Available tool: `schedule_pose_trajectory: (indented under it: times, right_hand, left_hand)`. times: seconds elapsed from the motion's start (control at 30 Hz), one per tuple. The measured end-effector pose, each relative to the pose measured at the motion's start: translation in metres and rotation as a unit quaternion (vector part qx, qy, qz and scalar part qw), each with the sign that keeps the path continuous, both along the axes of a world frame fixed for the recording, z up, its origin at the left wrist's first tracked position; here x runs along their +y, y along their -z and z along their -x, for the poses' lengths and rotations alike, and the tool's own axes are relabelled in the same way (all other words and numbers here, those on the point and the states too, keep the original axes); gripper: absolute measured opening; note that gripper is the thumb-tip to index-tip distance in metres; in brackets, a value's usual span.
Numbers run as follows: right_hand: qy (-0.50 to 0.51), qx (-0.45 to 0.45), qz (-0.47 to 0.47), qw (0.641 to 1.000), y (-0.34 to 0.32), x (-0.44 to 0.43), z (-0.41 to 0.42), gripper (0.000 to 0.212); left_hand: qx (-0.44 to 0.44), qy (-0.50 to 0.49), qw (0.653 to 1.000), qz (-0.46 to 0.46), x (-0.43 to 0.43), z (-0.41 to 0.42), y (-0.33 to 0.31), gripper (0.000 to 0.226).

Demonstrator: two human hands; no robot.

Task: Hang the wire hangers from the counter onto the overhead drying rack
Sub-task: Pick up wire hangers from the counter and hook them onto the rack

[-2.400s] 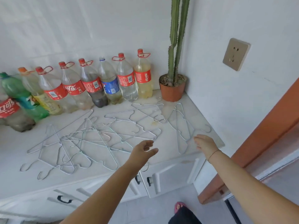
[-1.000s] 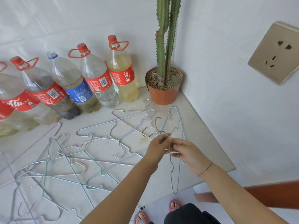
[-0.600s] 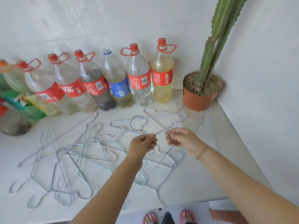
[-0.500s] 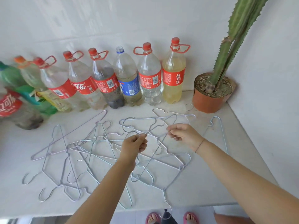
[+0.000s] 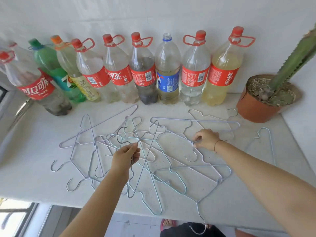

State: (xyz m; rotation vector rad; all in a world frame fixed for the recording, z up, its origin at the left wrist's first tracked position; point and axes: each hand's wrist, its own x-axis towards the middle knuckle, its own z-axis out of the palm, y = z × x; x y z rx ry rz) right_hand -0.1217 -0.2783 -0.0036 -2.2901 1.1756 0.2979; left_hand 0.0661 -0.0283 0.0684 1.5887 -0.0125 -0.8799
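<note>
The left hand (image 5: 125,159) pinches the neck of one wire hanger (image 5: 117,136), raised with its hook up above the tangled heap of hangers (image 5: 172,170) on the tabletop (image 5: 34,177). The right hand (image 5: 206,139) pinches another hanger (image 5: 195,152) near its hook, low in the heap. Bottles (image 5: 143,77) and a potted cactus (image 5: 256,108) line the wall.

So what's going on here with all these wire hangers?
A person is picking wire hangers from a tangled pile on the counter. The left hand grips one hanger by its neck, raised over the pile; the right hand pinches the neck of a second hanger lying there. No drying rack is in view. Soda bottles and a potted cactus stand along the wall.
</note>
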Motion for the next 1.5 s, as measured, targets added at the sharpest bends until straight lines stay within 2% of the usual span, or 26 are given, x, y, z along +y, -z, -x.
schedule_pose_trajectory:
  times: [0.17, 0.27, 0.4, 0.6, 0.73, 0.93, 1.1, 1.2, 1.27, 1.33, 1.5]
  right_hand:
    - [-0.023, 0.014, 0.013, 1.000, 0.003, -0.005, -0.006, 0.022]
    - [-0.037, 0.010, 0.006, 0.999, 0.002, -0.009, -0.005, 0.014]
    - [-0.055, -0.004, -0.043, 0.998, 0.002, -0.020, 0.004, 0.019]
    - [-0.078, -0.012, -0.014, 0.997, 0.007, -0.022, 0.018, 0.013]
    - [-0.063, -0.086, -0.056, 0.993, 0.009, -0.027, 0.027, 0.015]
    - [-0.022, -0.212, -0.081, 0.974, -0.011, -0.036, 0.034, 0.006]
    - [0.062, -0.317, -0.153, 0.934, -0.043, -0.036, 0.030, 0.012]
    - [0.131, -0.366, -0.240, 0.890, -0.060, -0.025, 0.023, 0.004]
    - [0.156, -0.388, -0.313, 0.853, -0.073, -0.011, 0.018, 0.006]
    - [0.154, -0.403, -0.373, 0.821, -0.085, 0.005, 0.013, 0.013]
    - [0.110, -0.393, -0.469, 0.783, -0.110, 0.061, -0.003, 0.014]
  left_hand:
    - [0.011, -0.001, 1.000, 0.001, 0.001, -0.007, 0.001, 0.009]
    - [0.010, -0.003, 1.000, -0.001, 0.001, -0.008, 0.001, 0.011]
    - [0.005, -0.023, 1.000, -0.003, 0.002, -0.006, -0.002, 0.016]
    - [0.000, -0.075, 0.997, 0.004, 0.007, 0.018, -0.010, 0.010]
    - [-0.002, -0.105, 0.994, 0.008, 0.013, 0.039, -0.012, 0.010]
    - [-0.004, -0.140, 0.990, 0.018, 0.019, 0.065, -0.015, 0.008]
    - [-0.005, -0.153, 0.986, 0.059, 0.023, 0.084, -0.027, 0.015]
    - [-0.003, -0.184, 0.979, 0.085, 0.030, 0.094, -0.035, 0.015]
    - [-0.004, -0.201, 0.975, 0.098, 0.038, 0.101, -0.039, 0.012]
    - [-0.007, -0.220, 0.970, 0.104, 0.049, 0.107, -0.043, 0.013]
    - [0.001, -0.251, 0.963, 0.097, 0.090, 0.123, -0.051, 0.012]
